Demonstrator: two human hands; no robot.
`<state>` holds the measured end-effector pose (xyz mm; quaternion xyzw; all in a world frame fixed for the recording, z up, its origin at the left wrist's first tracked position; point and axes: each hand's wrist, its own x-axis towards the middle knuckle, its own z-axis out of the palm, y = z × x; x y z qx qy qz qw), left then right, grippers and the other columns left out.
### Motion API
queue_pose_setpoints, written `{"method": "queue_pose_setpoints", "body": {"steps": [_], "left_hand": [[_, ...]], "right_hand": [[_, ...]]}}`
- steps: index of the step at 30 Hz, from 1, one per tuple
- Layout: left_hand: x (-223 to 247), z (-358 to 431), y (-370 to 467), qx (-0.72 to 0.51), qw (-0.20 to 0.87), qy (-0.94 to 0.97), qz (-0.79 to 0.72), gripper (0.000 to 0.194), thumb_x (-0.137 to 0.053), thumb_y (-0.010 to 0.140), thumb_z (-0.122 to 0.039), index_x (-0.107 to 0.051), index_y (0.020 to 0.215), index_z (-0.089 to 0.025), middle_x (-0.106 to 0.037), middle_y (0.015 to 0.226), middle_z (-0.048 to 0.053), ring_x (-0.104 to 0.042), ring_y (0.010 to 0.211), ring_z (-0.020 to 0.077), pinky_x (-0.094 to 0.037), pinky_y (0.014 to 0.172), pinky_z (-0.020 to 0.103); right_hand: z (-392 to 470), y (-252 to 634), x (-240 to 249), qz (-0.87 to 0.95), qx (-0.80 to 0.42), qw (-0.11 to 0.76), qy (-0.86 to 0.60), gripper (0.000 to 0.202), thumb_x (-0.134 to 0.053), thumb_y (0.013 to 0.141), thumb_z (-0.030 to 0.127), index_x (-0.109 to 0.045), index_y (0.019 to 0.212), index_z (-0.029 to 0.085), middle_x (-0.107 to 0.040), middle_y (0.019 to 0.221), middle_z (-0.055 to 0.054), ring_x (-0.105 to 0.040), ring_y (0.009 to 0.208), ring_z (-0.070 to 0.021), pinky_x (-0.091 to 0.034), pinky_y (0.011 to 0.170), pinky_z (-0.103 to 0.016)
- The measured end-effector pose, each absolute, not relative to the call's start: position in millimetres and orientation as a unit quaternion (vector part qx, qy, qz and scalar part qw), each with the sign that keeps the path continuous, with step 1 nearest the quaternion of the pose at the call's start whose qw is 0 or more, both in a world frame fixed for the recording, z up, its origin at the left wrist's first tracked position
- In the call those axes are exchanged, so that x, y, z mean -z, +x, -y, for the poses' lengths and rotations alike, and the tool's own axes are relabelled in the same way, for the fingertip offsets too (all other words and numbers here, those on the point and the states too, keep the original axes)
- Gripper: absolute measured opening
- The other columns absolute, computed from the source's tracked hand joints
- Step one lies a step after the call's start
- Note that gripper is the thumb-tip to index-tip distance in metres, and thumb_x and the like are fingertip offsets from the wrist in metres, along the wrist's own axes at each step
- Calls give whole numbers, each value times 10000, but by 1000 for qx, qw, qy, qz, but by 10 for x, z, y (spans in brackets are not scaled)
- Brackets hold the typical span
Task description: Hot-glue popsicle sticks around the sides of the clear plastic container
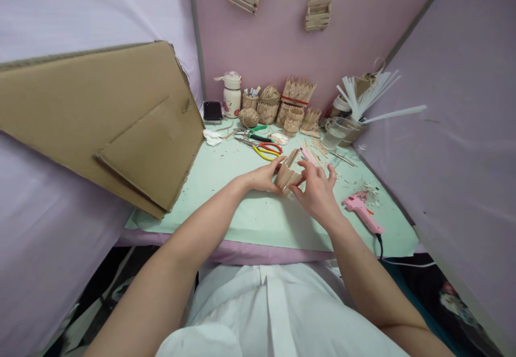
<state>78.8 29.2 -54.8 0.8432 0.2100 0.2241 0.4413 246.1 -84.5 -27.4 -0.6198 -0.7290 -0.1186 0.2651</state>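
Note:
A small cup made of wooden craft sticks (287, 174) is tilted just above the mint-green tabletop (258, 214), its jagged rim partly hidden by fingers. My left hand (266, 177) grips the cup's left side between thumb and fingers. On the other side, my right hand (317, 189) closes its thumb and fingertips at the cup's right edge, with the outer fingers raised. Whether a loose stick lies between those right fingertips is too small to tell. Behind the cup lie yellow-and-red-handled scissors (266, 151), and a pink glue gun (364, 213) rests to the right.
A big cardboard sheet (149, 126) leans on the left. At the back stand a white bottle (231, 96), twine balls (249, 117), stick cups (293, 120) and a clear plastic cup (335, 133). White glue sticks (355, 99) jut out at right. Scraps (366, 193) lie near the glue gun.

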Motion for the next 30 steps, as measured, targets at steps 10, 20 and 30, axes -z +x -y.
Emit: {"method": "queue_pose_setpoints", "body": {"steps": [10,20,30], "left_hand": [[530,-277,790,-244,436,841,-208,1171,-861,530,-377,-263,1513,-162,-456,1478,174,-463,1348,365,-389,1108,449],[490,-256,790,-235,439,841,-213,1148,-856,538,-365,-270,1506,-177,-465,1463,158,-480,1325,355,-407,1090,441],[500,-266,792,-225,447,838,-217,1155,-854,544,-349,-247,1510,-166,-470,1463,171,-464,1346,359,-397,1093,442]], "right_hand": [[906,2447,133,727,85,287,-618,493,-533,798,251,-434,1280,223,-713,904,-52,-594,1082,-306,-156,1126,-615],[897,2441,88,726,69,295,-617,452,-511,808,210,-437,1253,217,-699,799,-31,-623,1029,-298,-169,1118,-609],[936,2430,40,726,71,289,-620,484,-535,806,225,-426,1277,208,-710,864,-49,-609,1063,-300,-155,1123,-609]]}}
